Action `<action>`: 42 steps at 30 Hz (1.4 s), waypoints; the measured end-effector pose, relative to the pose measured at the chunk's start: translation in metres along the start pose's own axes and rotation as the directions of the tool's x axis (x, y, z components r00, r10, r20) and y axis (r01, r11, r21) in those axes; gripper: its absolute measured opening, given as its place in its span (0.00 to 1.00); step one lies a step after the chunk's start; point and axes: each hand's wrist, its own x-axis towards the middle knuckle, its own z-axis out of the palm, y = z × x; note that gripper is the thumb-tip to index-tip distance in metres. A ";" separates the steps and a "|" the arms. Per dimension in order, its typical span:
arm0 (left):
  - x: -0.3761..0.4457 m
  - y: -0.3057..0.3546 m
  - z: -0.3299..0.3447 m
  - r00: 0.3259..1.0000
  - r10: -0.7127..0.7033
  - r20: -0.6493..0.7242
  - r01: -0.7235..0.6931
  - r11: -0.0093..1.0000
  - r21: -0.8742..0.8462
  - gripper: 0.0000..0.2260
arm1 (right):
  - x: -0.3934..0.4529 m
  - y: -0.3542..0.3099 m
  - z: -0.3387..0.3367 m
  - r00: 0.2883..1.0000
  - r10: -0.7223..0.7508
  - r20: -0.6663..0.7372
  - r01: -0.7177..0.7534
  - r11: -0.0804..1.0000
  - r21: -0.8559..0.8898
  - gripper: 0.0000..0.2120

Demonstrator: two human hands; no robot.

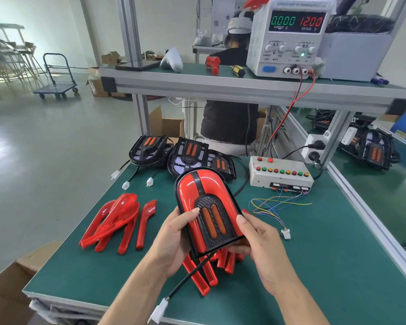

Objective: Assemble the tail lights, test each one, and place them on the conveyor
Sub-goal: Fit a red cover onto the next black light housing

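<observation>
Loose red lens covers (117,221) piled on green table (314,266), left of centre. Behind them, three uncovered black tail-light bases (188,153) in a row at the far edge, white connectors trailing toward the table's left side.

Assembled tail light (206,209) held above the table, mid-frame, red cover up, rounded end away from the person. Left hand (174,238) grips its left edge: thumb lying on the red face beside the orange reflector strips, remaining fingers curled beneath, out of sight. Right hand (260,245) grips the right edge: thumb on top at the rim, fingers wrapped under the near corner. Black cable with white plug (158,310) hangs from the near end.

More red covers (204,273) on the table beneath the hands.

Right: button test box (280,174), coloured leads (274,207) beside it. Power supply (291,36) on shelf reads 0.000 and 12.00.
</observation>
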 end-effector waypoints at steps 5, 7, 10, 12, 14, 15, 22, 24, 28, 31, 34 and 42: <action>-0.001 -0.002 0.001 1.000 0.007 0.014 -0.007 1.000 0.003 0.11 | -0.002 0.001 -0.001 0.999 -0.009 -0.033 0.010 1.000 0.004 0.10; -0.001 0.000 -0.001 0.999 0.004 0.038 -0.004 1.000 0.015 0.10 | -0.002 0.001 -0.003 0.999 -0.005 -0.040 0.006 1.000 0.027 0.12; 0.001 0.005 -0.004 0.996 0.002 0.094 -0.013 0.994 0.109 0.18 | -0.003 0.000 -0.005 0.998 -0.011 -0.059 0.016 0.996 0.087 0.15; 0.004 0.012 -0.005 0.997 0.022 0.080 -0.040 0.973 0.228 0.21 | -0.003 0.000 -0.007 0.997 -0.020 -0.070 0.028 0.992 0.126 0.16; 0.012 0.021 -0.006 0.997 0.079 0.003 -0.077 0.949 0.305 0.25 | -0.004 0.002 -0.007 0.998 -0.020 -0.060 0.029 0.989 0.144 0.17; 0.018 0.027 -0.005 0.993 0.108 -0.044 -0.087 0.939 0.332 0.26 | -0.004 0.003 -0.007 0.998 -0.019 -0.053 0.027 0.989 0.146 0.17; 0.047 0.072 0.016 0.996 0.077 0.049 -0.088 0.669 0.738 0.25 | -0.003 0.005 -0.004 0.998 -0.012 -0.054 0.021 0.985 0.174 0.21; 0.052 0.073 0.021 0.998 0.046 0.035 -0.057 0.670 0.740 0.26 | -0.002 0.005 -0.007 0.997 -0.010 -0.077 0.023 0.985 0.174 0.23; 0.055 0.072 0.023 0.998 -0.045 0.037 0.008 0.736 0.677 0.25 | -0.002 0.006 -0.014 0.997 -0.022 -0.074 0.032 0.990 0.137 0.23; 0.054 0.068 0.023 0.998 -0.063 0.030 0.031 0.783 0.621 0.24 | -0.002 0.009 -0.017 0.997 -0.021 -0.080 0.030 0.993 0.117 0.24; 0.052 0.065 0.024 0.996 -0.090 0.002 0.073 0.822 0.564 0.23 | -0.002 0.013 -0.017 0.996 -0.024 -0.083 0.033 0.993 0.113 0.24; 0.048 0.063 0.027 0.998 -0.038 -0.057 0.061 0.866 0.496 0.15 | 0.001 0.022 -0.015 0.993 -0.069 -0.097 0.080 0.990 0.114 0.22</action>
